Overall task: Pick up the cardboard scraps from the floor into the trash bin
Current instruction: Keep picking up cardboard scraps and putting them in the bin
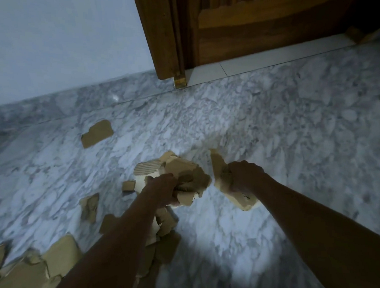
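My left hand (pixel 162 189) is shut on a bunch of tan cardboard scraps (pixel 179 168) held above the marble floor. A separate stack of cardboard pieces (pixel 219 166) sits in my right hand (pixel 243 176), which is shut on it, just right of the left bundle. Several loose scraps lie on the floor: one alone far left (pixel 97 133), small ones (pixel 90 206) left of my left arm, and a large heap (pixel 58 258) at the bottom left. Under my left forearm more scraps (pixel 167 224) are partly hidden. No trash bin is in view.
A brown wooden door (pixel 255 23) and its frame (pixel 163 35) stand at the top, with a pale threshold strip (pixel 246 62) below. A white wall (pixel 58 40) with a marble skirting fills the top left. The floor is grey-white marble (pixel 293 120).
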{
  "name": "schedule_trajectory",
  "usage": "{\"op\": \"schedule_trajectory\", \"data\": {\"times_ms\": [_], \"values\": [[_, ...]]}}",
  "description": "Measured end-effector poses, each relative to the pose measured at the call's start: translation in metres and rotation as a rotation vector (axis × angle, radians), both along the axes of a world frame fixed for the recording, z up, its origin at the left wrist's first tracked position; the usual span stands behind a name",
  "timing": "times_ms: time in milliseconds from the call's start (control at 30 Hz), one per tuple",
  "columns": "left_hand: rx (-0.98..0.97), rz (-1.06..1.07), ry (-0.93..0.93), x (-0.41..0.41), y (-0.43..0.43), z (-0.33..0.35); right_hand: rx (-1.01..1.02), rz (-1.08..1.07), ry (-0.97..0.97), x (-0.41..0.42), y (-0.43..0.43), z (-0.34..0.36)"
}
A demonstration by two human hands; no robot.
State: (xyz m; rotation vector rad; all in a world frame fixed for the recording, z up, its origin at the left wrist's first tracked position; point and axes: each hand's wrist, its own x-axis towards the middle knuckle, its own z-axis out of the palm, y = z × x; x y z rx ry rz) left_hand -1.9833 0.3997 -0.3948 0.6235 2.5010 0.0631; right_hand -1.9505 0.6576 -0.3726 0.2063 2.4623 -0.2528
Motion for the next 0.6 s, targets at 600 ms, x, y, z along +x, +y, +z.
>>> {"op": "schedule_trajectory", "data": {"times_ms": [600], "values": [[0.328,0.543,-0.093,-0.013,-0.113,0.054,-0.201,0.191,0.149,-0.032,-0.128,-0.003]]}}
